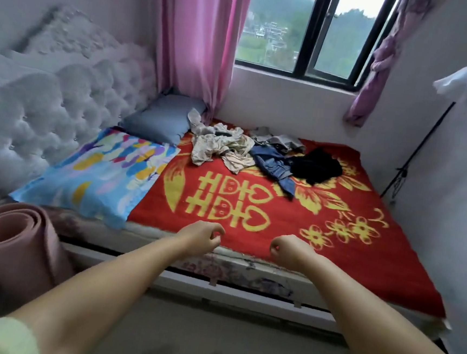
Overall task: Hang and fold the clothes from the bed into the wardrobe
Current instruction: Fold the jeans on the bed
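1. Clothes [259, 153] are judged entirely unprocessed: no garment has been lifted, folded or hung, and no wardrobe is in view. The whole task remains.
2. Nearest the camera, both bare forearms are extended over the bed's near edge. The left hand [200, 237] and the right hand [290, 251] are held with fingers loosely curled; nothing is gripped or touched by either.
3. Beyond the hands, a red blanket [347, 251] with yellow symbols and flowers is spread across the bed.
4. At the left, a rolled pink mat [11, 245] is stood beside the bed, and a multicoloured pillow [99, 176] and a grey-blue pillow [161, 119] are laid by the tufted headboard [43, 115].
5. At the far side, well apart from the hands, the pile is located: beige patterned garments [220, 147], a denim item [273, 163], a black garment [316, 165] and a grey piece [283, 140].
6. Behind it, a window [309, 34] is flanked by pink curtains [199, 38].
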Demonstrator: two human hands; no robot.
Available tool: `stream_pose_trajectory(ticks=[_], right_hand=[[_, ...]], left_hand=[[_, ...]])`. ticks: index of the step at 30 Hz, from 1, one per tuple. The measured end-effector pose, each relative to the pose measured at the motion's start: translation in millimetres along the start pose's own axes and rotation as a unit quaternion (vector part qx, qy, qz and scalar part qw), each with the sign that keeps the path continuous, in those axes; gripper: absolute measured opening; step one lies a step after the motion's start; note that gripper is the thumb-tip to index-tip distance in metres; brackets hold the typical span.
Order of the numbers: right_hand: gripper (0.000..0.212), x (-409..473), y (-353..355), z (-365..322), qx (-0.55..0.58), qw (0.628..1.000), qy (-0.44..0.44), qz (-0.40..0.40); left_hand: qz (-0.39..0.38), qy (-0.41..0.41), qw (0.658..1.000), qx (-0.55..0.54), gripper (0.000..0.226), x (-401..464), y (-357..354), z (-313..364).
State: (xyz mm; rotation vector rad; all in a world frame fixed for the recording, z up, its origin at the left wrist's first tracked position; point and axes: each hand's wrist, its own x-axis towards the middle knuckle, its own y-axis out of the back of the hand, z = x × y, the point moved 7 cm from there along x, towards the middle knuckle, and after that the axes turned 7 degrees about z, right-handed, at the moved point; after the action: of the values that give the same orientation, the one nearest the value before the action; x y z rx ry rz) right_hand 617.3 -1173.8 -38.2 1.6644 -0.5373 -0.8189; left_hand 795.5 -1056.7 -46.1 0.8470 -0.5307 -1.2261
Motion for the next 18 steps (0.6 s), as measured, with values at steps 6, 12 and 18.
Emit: stream_pose_trajectory(ticks=[6, 12, 18], right_hand=[[0.03, 19, -9, 84, 0.036, 0.998, -0.054, -0.009], [0.031, 89, 1, 140, 0.037, 0.996, -0.079, -0.013], [0.031, 198, 29, 190, 0.032, 0.994, -0.105, -0.001]], left_hand=[[-0.042, -0.015, 0.999, 0.013, 0.03, 78, -35, 34], [-0.057, -0.053, 0.995, 0.065, 0.032, 176, -52, 50], [-0.075, -0.045, 0.995, 0.045, 0.031, 314, -56, 45]])
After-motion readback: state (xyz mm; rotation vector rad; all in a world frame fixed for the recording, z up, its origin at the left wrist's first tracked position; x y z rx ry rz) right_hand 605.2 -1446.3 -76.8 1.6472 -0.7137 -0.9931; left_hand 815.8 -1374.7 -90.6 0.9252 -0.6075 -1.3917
